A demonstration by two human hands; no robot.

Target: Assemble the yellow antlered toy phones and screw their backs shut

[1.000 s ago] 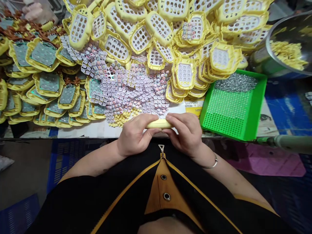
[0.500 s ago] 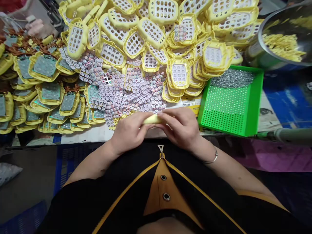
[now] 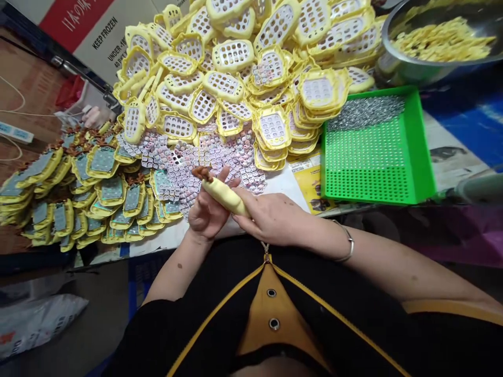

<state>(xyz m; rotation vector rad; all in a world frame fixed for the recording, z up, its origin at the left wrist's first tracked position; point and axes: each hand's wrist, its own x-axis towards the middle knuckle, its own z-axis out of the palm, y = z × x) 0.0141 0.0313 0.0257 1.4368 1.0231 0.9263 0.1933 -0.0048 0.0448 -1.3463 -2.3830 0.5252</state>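
Both of my hands hold one yellow toy-phone shell (image 3: 226,195) with a brown tip, seen edge-on and tilted up to the left. My right hand (image 3: 271,217) grips its lower end with closed fingers. My left hand (image 3: 208,209) cups it from below and behind, fingers curled around it. Just beyond the hands lies a heap of small pastel keypad sheets (image 3: 208,157) on the white table surface (image 3: 283,180).
A big pile of empty yellow shells (image 3: 251,63) fills the back. Stacked shells with grey-green panels (image 3: 78,183) lie at left. A green perforated tray (image 3: 373,152) holding small metal parts sits at right, with a steel bowl (image 3: 432,47) of yellow pieces behind it. Another person's hand (image 3: 92,116) shows far left.
The shell was held flat and level at the table edge; now it is tilted with its brown tip up-left. My view has swung left and the hands have shifted left.
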